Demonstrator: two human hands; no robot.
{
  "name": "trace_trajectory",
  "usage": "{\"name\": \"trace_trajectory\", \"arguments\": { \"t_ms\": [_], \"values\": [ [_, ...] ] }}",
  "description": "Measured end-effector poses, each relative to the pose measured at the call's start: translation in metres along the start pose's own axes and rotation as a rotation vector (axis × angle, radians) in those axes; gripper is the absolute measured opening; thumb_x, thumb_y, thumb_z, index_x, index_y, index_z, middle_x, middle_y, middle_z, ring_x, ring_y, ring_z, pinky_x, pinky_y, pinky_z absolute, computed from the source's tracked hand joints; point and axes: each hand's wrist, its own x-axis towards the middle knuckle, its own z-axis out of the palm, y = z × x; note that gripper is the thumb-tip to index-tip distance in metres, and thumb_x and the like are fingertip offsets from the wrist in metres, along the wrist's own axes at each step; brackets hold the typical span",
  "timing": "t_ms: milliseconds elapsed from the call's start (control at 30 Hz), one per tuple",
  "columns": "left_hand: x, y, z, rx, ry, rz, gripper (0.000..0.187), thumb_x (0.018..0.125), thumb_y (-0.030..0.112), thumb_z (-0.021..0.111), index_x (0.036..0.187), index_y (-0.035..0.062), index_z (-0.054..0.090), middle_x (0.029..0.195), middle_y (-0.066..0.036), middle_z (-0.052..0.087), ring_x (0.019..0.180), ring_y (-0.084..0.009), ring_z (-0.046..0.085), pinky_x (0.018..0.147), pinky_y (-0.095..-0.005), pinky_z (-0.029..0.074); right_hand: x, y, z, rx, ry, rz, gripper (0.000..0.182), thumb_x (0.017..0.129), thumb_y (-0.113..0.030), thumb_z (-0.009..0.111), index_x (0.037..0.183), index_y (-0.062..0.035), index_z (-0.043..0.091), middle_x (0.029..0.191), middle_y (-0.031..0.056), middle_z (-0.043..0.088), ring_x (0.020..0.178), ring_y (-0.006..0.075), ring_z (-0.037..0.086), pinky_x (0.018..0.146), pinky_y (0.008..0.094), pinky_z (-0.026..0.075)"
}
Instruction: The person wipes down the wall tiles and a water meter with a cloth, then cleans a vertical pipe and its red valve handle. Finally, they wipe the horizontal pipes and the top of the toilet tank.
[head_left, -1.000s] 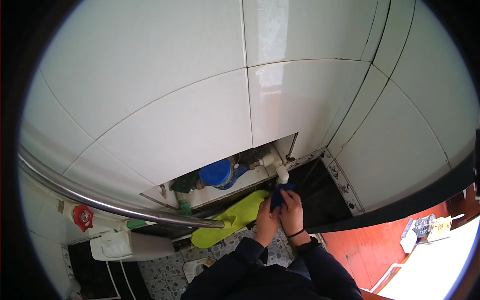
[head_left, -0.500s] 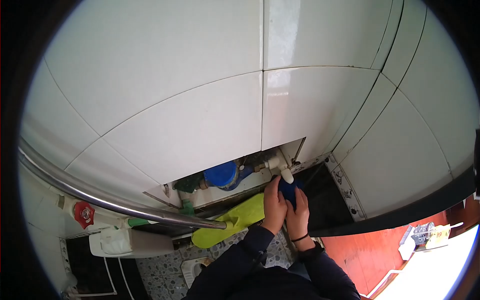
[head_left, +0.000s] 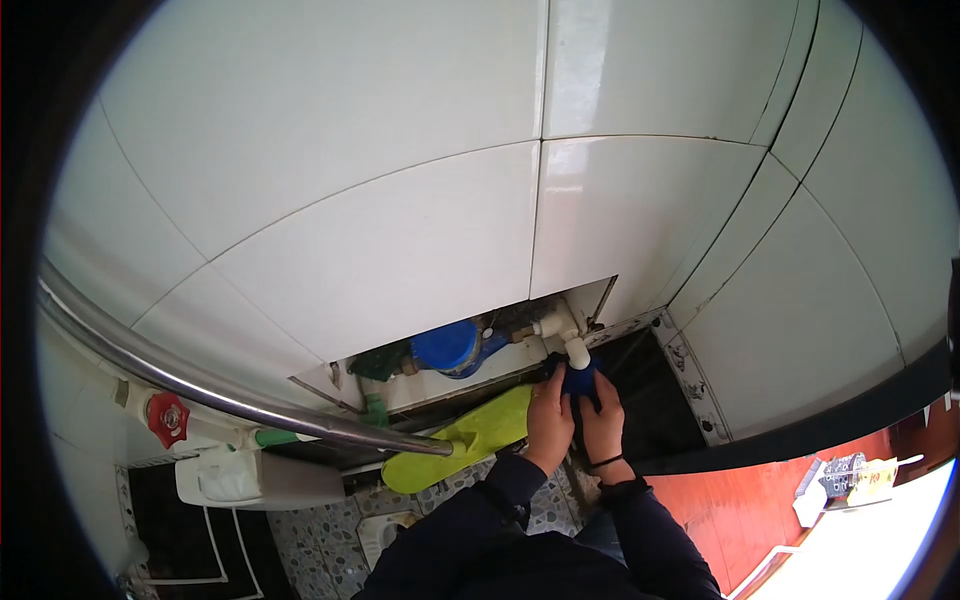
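Both my hands hold a dark blue object [head_left: 578, 380] right under the open end of a white plastic pipe elbow [head_left: 577, 352]. My left hand [head_left: 549, 425] grips its left side, and my right hand [head_left: 604, 425] closes on it from the right, thumbs near each other. The fingers hide much of the object, and I cannot tell what kind it is. Left of the elbow, a water meter with a blue lid [head_left: 445, 345] sits in a wall opening, joined to the same pipe run.
A yellow-green flat pad on a metal pole [head_left: 465, 440] lies left of my hands. Further left are a red valve handle [head_left: 167, 419] and a white cistern [head_left: 255, 478]. White tiled wall [head_left: 400, 230] rises ahead. Red flooring [head_left: 720, 510] lies at the right.
The blue object sits closer around the pipe end, and both hands have shifted slightly, the right one higher with its fingers further round the object. The view has moved a little.
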Motion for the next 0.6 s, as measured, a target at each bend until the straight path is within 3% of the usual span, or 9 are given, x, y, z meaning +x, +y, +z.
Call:
{"name": "trace_trajectory", "arguments": {
  "t_ms": [133,267,433,600],
  "values": [
    [-0.012,0.006,-0.003,-0.014,-0.068,0.0,0.053,0.082,-0.004,0.058,0.133,0.0034,0.05,0.103,-0.023,0.06,0.095,-0.0413,0.058,0.081,-0.0477,0.048,0.0,0.008,-0.003,0.041,-0.025,0.047,0.051,0.077,0.0,0.058,0.127,0.0025,0.056,0.124,0.022,0.059,0.113,0.036,0.059,0.097,0.0377,0.046],
    [-0.037,-0.006,0.011,-0.028,-0.117,0.096,0.054,0.08,-0.004,0.062,0.132,0.0058,0.052,0.103,-0.022,0.059,0.093,-0.0418,0.058,0.081,-0.045,0.048,-0.011,0.024,-0.011,0.137,-0.079,0.24,0.053,0.074,0.003,0.054,0.126,0.0039,0.056,0.117,0.0219,0.064,0.108,0.0295,0.063,0.093,0.0341,0.048],
    [-0.048,0.002,0.021,-0.069,-0.169,0.064,0.055,0.081,-0.002,0.065,0.133,0.0042,0.049,0.114,-0.022,0.06,0.1,-0.0379,0.059,0.082,-0.0434,0.05,-0.018,0.036,-0.027,0.203,-0.042,0.319,0.054,0.072,0.006,0.05,0.125,0.0054,0.057,0.111,0.0225,0.067,0.102,0.0228,0.065,0.088,0.0311,0.05],
    [-0.041,0.018,0.02,-0.283,-0.07,-0.008,0.058,0.086,0.0,0.066,0.139,0.0035,0.043,0.125,-0.019,0.053,0.1,-0.0279,0.058,0.08,-0.036,0.052,0.02,0.005,-0.031,0.232,-0.065,0.208,0.057,0.07,0.008,0.048,0.125,0.0016,0.059,0.116,0.0207,0.064,0.107,0.0282,0.063,0.093,0.033,0.047]
  ]
}}
